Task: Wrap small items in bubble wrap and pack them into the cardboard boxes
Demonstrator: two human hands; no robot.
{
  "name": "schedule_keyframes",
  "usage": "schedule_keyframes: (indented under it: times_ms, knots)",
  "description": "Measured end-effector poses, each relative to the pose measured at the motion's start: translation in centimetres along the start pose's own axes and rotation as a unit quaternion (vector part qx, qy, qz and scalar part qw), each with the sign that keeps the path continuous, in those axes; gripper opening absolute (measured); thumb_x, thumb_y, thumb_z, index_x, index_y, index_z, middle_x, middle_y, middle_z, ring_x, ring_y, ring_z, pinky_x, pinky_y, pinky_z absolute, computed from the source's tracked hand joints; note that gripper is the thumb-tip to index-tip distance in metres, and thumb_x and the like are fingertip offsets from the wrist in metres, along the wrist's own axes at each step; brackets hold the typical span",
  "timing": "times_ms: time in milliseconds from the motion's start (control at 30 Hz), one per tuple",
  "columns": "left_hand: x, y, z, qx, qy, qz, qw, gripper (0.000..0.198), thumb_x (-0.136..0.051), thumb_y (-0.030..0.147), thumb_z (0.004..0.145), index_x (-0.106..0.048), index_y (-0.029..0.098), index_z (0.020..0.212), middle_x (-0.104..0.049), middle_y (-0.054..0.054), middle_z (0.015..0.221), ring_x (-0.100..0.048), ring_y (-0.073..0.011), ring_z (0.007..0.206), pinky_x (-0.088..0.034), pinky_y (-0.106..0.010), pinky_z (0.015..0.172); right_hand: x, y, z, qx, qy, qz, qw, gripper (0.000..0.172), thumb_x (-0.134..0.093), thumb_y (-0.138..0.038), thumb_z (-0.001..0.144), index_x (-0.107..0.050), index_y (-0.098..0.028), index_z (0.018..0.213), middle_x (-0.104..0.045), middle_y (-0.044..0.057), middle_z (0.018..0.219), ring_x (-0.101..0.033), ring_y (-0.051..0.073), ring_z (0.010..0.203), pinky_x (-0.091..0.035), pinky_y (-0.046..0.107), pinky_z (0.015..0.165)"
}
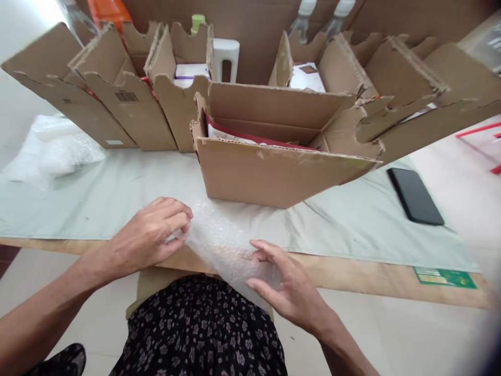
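Note:
A crumpled piece of clear bubble wrap point(225, 250) stretches between my two hands, over the table's front edge and above my lap. My left hand point(158, 230) has its fingers curled and its thumb beneath, pinching the wrap's left end. At the other end, my right hand point(285, 284) curves around the wrap, thumb and fingers on either side of it with a gap between their tips. Just beyond the hands stands an open cardboard box point(274, 172), with a red and white flat packet point(250, 139) inside.
Several cut cardboard holders point(117, 104) line the back, with bottles point(301, 23), white boxes point(307, 78) and a white handled container point(227, 57). More bubble wrap point(58, 149) lies left. A black phone point(415, 196) rests right on the pale green cloth point(344, 235), near a green card point(446, 277).

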State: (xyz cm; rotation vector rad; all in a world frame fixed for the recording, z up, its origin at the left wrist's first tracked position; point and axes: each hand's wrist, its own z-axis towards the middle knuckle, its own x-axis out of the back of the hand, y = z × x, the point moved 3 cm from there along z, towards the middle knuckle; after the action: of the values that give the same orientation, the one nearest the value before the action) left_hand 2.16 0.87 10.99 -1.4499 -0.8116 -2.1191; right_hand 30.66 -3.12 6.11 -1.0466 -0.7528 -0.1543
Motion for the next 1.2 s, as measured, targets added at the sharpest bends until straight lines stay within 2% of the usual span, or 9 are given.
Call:
schedule_keyframes:
  times_ms: [100,267,433,600,700,800,933,1067,1200]
  knots:
    - [2.9,1.2,-0.2,-0.013,0.057,0.012,0.998,0.018,-0.058,0.003,0.093,-0.054,0.020,0.089,-0.076,-0.009,0.103,-0.073,-0.0232,0.095,-0.059,-0.045,0.091,1.4,-1.3,1.2,0.064,0.055,-0.035,0.996,0.022,-0.064,-0.009,0.097,-0.065,-0.024,0.113,-0.074,0.000,0.091,-0.069,0.016,0.079,-0.052,0.033,0.074]
    - [5.6,2.9,-2.5,-0.030,0.078,0.030,0.996,0.016,-0.070,0.009,0.091,-0.061,0.021,0.097,-0.077,-0.009,0.124,-0.074,-0.0245,0.114,-0.052,-0.050,0.113,4.8,-4.4,1.3,0.118,0.107,-0.060,0.985,0.030,-0.063,0.002,0.089,-0.067,-0.022,0.107,-0.069,0.002,0.092,-0.064,0.017,0.088,-0.051,0.038,0.085]
    - [1.4,3.3,-6.7,-0.001,0.024,-0.036,0.999,0.017,-0.065,0.004,0.093,-0.062,0.020,0.098,-0.078,-0.010,0.126,-0.074,-0.0234,0.120,-0.050,-0.048,0.116,2.3,-3.4,-1.2,0.096,0.034,-0.045,0.994,0.022,-0.065,-0.004,0.091,-0.067,-0.020,0.106,-0.071,0.002,0.090,-0.065,0.017,0.084,-0.052,0.035,0.081]
    - [-2.6,2.5,-9.0,0.060,-0.003,-0.080,0.995,0.020,-0.060,0.007,0.098,-0.063,0.021,0.111,-0.076,-0.010,0.133,-0.070,-0.0237,0.128,-0.051,-0.049,0.115,-0.7,-0.6,-3.7,0.048,0.040,-0.057,0.996,0.013,-0.065,-0.014,0.096,-0.069,-0.022,0.104,-0.077,0.006,0.106,-0.072,0.022,0.099,-0.055,0.036,0.084]
    - [-2.7,1.9,-9.2,0.071,-0.019,-0.108,0.991,0.016,-0.062,0.009,0.098,-0.064,0.023,0.106,-0.076,-0.008,0.132,-0.069,-0.0239,0.129,-0.051,-0.050,0.115,-0.6,0.2,-4.3,0.017,0.045,-0.042,0.998,0.009,-0.065,-0.016,0.097,-0.067,-0.024,0.093,-0.079,0.005,0.110,-0.075,0.022,0.104,-0.057,0.036,0.088]
    - [-2.2,1.2,-9.0,0.092,-0.020,-0.170,0.981,0.014,-0.062,0.012,0.097,-0.066,0.025,0.103,-0.080,-0.006,0.123,-0.072,-0.0235,0.124,-0.054,-0.048,0.112,-0.1,0.6,-4.4,-0.027,0.056,-0.005,0.998,0.007,-0.063,-0.021,0.100,-0.067,-0.026,0.098,-0.080,0.002,0.104,-0.077,0.019,0.098,-0.059,0.033,0.085]
    - [-2.2,0.2,-8.1,0.229,-0.007,-0.253,0.940,0.009,-0.063,0.026,0.095,-0.070,0.026,0.100,-0.082,-0.004,0.105,-0.078,-0.0233,0.104,-0.065,-0.038,0.089,0.1,1.1,-4.1,-0.098,0.098,0.007,0.990,0.010,-0.061,-0.019,0.098,-0.068,-0.026,0.100,-0.081,-0.001,0.097,-0.079,0.017,0.089,-0.060,0.026,0.078]
    - [-2.7,-0.7,-6.5,0.393,-0.005,-0.241,0.887,0.032,-0.065,0.040,0.089,-0.069,0.022,0.116,-0.078,-0.003,0.087,-0.075,-0.0218,0.078,-0.061,-0.032,0.069,-0.5,1.9,-3.6,-0.176,0.151,-0.077,0.970,0.013,-0.063,-0.024,0.096,-0.069,-0.022,0.107,-0.078,0.000,0.085,-0.073,0.015,0.066,-0.056,0.024,0.062]
    - [-3.5,-1.3,-5.5,0.422,-0.010,-0.148,0.895,0.057,-0.062,0.046,0.088,-0.060,0.021,0.139,-0.071,0.000,0.081,-0.065,-0.0181,0.066,-0.055,-0.032,0.068,-1.4,2.2,-3.1,-0.185,0.142,-0.207,0.950,0.032,-0.061,-0.034,0.100,-0.067,-0.018,0.126,-0.070,-0.001,0.071,-0.066,0.016,0.062,-0.051,0.028,0.059]
